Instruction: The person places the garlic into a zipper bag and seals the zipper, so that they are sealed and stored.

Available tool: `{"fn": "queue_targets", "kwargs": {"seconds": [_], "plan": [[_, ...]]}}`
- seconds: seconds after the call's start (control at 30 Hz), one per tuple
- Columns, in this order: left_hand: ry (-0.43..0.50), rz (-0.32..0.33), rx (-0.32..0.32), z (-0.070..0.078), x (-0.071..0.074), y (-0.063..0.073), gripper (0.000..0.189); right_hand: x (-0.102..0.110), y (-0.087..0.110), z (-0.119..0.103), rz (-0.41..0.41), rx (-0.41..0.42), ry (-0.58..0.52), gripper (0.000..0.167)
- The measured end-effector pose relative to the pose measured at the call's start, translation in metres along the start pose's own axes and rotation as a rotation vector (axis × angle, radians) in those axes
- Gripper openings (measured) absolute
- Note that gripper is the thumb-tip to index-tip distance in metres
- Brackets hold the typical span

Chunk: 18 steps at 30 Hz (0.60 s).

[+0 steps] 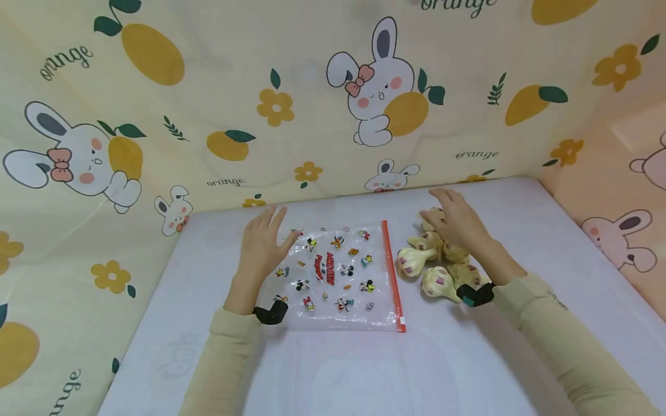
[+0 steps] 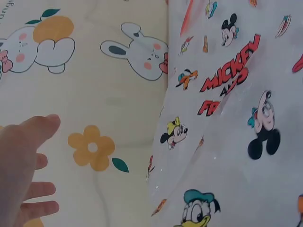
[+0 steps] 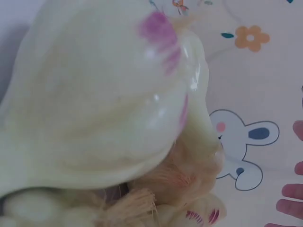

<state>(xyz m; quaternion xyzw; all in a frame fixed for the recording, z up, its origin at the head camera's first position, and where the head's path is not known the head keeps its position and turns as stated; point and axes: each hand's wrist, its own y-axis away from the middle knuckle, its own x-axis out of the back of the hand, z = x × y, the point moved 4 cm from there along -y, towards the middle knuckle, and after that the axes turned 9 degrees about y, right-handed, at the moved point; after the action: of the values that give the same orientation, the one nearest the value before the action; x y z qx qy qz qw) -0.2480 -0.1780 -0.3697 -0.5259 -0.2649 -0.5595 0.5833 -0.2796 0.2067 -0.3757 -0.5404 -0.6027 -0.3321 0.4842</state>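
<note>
A clear zip bag (image 1: 333,277) printed with small cartoon figures lies flat on the table, its red slider edge on the right. Over the bag's left edge hovers my left hand (image 1: 262,245), fingers spread and holding nothing; the left wrist view shows those fingers (image 2: 40,189) beside the bag. Right of the bag sits a pile of garlic bulbs (image 1: 414,261), cream with purple marks. My right hand (image 1: 455,219) is above the far end of that pile with its fingers extended. One bulb (image 3: 94,94) fills much of the right wrist view, where the fingertips (image 3: 291,206) stand apart from it.
The white table (image 1: 208,370) meets a cream cloth backdrop (image 1: 312,86) printed with rabbits and oranges along its far edge. A peach cloth (image 1: 624,173) hangs at the right. A dark strap sits on each wrist.
</note>
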Motion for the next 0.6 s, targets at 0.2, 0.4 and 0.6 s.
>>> {"fn": "queue_targets", "kwargs": {"seconds": [0.2, 0.4, 0.6], "plan": [[0.015, 0.005, -0.08, 0.009, -0.001, 0.007, 0.06, -0.001, 0.006, -0.003, 0.013, 0.032, -0.019, 0.065], [0.029, -0.003, -0.138, 0.018, -0.007, 0.015, 0.056, -0.004, 0.013, -0.006, -0.02, 0.022, -0.069, 0.065], [0.047, 0.007, -0.21, 0.028, -0.011, 0.021, 0.051, -0.007, 0.017, -0.009, -0.014, 0.037, -0.08, 0.058]]}}
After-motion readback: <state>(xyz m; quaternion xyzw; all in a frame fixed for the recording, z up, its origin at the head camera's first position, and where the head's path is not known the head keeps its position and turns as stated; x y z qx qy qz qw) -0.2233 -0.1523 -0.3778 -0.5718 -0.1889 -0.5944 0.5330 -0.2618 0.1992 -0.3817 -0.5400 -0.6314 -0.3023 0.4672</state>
